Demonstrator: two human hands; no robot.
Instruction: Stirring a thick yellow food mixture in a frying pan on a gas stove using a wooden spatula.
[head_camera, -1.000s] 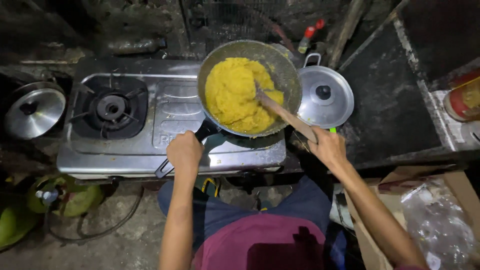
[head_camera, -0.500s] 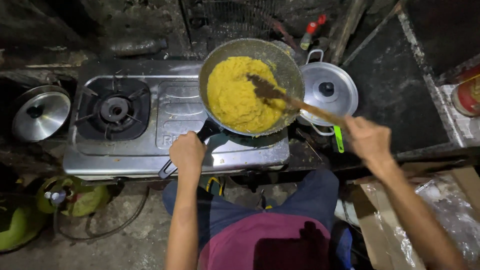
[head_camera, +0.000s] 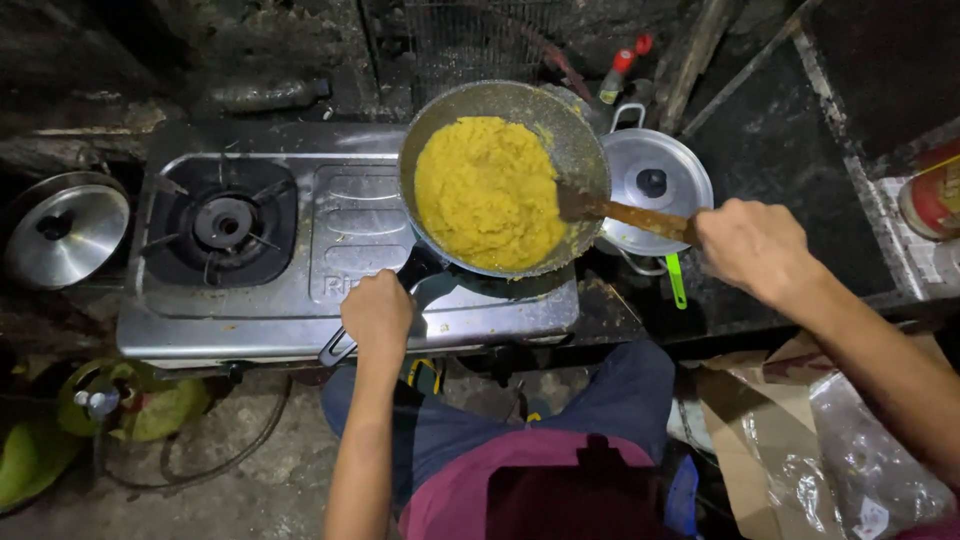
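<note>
while sitting on the right burner of a steel two-burner gas stove (head_camera: 340, 230), the round grey metal pan (head_camera: 505, 180) is carrying a yellow mash (head_camera: 485, 195), already thick and evenly coloured, with stirring seemingly not finished. left hand (head_camera: 378, 315) is closing around the dark pan handle (head_camera: 410, 285). right hand (head_camera: 752, 245) is gripping the wooden spatula (head_camera: 625, 212), blade at the mash's edge. lidded aluminium pot (head_camera: 655, 180) is sitting just beside.

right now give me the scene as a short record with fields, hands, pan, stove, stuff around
left hand: grip closed on pan handle
right hand: grip closed on wooden spatula, blade at the food's right edge
pan: on right burner, holds yellow mash
stove: two burners, left burner bare
nearby: lidded pot right of pan, steel lid left of stove
</note>
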